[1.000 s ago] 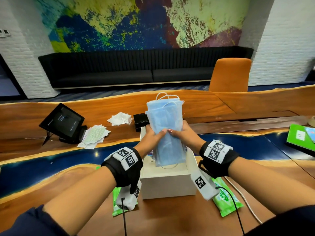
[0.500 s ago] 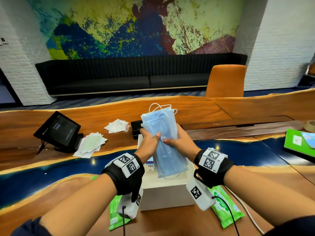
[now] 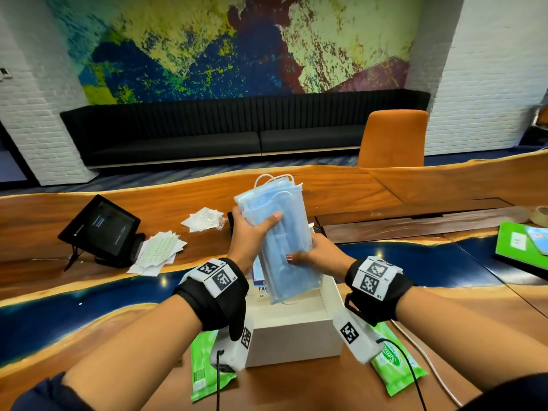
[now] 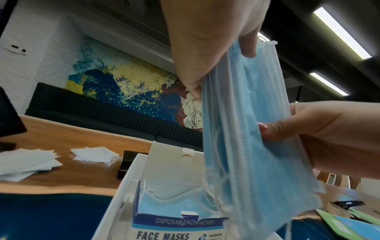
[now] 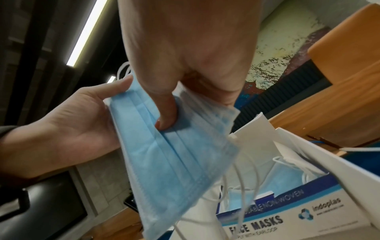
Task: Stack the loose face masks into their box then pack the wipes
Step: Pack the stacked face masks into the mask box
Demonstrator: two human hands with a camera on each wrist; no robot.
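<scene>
Both hands on the stack of blue face masks point(image 3: 281, 241), held tilted over the open white carton point(image 3: 292, 330) near the counter's point(image 3: 444, 307) near edge. Left hand point(image 3: 252, 232) wraps the upper part, thumb across the front; its fingers are behind the stack, mostly hidden from the head cam. Right hand point(image 3: 318, 256) pinches the lower right edge, thumb pressing the front face. Both sets of fingers are closed on the masks, not wide.

The face mask box point(image 4: 179, 227) sits inside the carton with some masks already in it, opening up. My stack's lower end hangs just above it.

Risks I see from here:
- Earloops point(image 5: 242, 186) dangle loose below the stack. They could snag on the torn box opening or the carton flap point(image 4: 174, 155) and fan the masks out.
- The stack is splayed at the top edges. If either hand relaxes early, the layers slide apart.
- It's coming in tilted; the opening looks narrow, so the corners may catch and fold.

Two green wipe packs point(image 3: 207, 366) point(image 3: 396, 366) lie either side of the carton at the near edge, untouched.
</scene>
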